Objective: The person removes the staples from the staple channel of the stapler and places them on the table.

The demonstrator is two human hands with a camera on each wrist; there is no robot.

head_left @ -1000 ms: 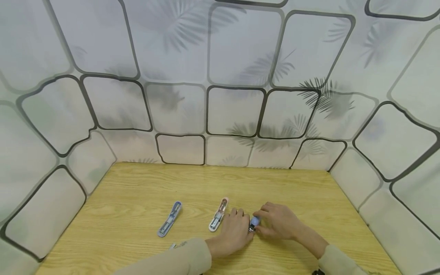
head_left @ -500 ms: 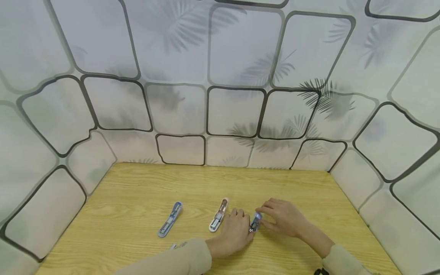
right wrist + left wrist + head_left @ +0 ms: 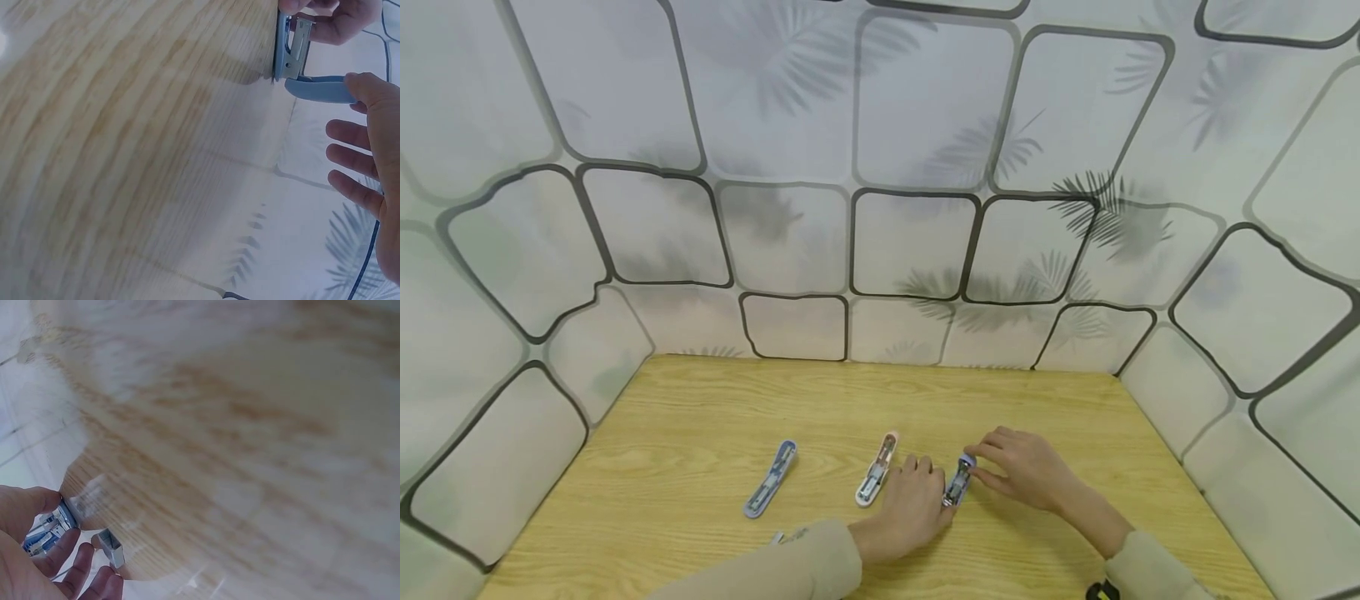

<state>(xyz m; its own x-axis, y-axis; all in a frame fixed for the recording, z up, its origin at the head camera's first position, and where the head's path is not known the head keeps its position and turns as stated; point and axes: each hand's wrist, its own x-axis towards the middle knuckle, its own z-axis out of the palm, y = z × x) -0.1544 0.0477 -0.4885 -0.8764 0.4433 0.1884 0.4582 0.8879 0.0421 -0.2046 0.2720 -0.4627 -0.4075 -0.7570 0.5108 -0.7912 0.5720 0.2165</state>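
Both your hands pinch the blue stapler point(image 3: 958, 482), left hand point(image 3: 912, 510) at 7 o'clock, right hand point(image 3: 1026, 477) at 3 o'clock; its opened arm could snap shut on your fingertips.

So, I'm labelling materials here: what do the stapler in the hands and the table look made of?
Stapler: apparently a matte blue plastic shell over a bare metal frame, judging by the shiny grey channel. Table: looks like wood or wood-look laminate with a smooth, light grain pattern; which one cannot be told.
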